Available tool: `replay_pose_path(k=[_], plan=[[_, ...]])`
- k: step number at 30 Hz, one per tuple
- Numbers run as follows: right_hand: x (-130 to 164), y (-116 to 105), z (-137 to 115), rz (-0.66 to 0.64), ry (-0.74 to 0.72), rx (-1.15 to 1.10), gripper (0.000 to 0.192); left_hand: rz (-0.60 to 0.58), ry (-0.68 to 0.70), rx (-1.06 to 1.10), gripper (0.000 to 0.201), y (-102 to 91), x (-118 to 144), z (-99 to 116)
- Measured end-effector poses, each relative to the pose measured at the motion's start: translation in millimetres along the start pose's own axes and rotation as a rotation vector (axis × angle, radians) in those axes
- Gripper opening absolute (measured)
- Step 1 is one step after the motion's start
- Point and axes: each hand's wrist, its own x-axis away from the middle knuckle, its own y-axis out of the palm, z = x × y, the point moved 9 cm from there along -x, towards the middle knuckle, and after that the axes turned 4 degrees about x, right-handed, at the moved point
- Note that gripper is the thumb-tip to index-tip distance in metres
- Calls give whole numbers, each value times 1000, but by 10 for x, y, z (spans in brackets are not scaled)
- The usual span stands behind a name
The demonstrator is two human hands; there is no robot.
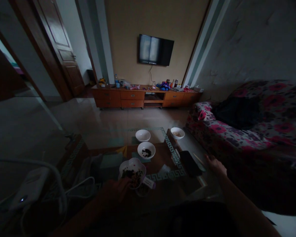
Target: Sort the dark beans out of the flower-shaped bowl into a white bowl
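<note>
The left hand (pixel 118 191) is at a wavy bowl (pixel 134 161), the right hand (pixel 217 167) by a thin stick (pixel 198 158). I can't tell how open their fingers (pixel 209 159) are or what they hold.

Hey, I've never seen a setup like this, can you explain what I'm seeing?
There's no machine: these are a person's bare hands, seen from a camera on their head, looking forward and down. On the patterned table are a wavy bowl of mixed bits, a bowl of dark bits, a white bowl beyond it, and another with pale pieces. The left hand is at the wavy bowl, its grip too dark to tell. The right hand seems to hold a pale stick.
</note>
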Motion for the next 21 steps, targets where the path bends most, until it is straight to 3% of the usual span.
replay_pose_path(k=[4,7,16,21], plan=[[22,-21,10,6,30,-7,80,-244,-160,-105,28,78,-108,12],[33,-33,9,30,28,-15,81,-337,-255,-103,30,26,-193,26],[59,-67,-9,54,38,-8,79,-413,-328,-86,36,-109,-289,54],[-7,-45,22,69,19,2,80,-318,-397,-164,45,-382,-309,-170]])
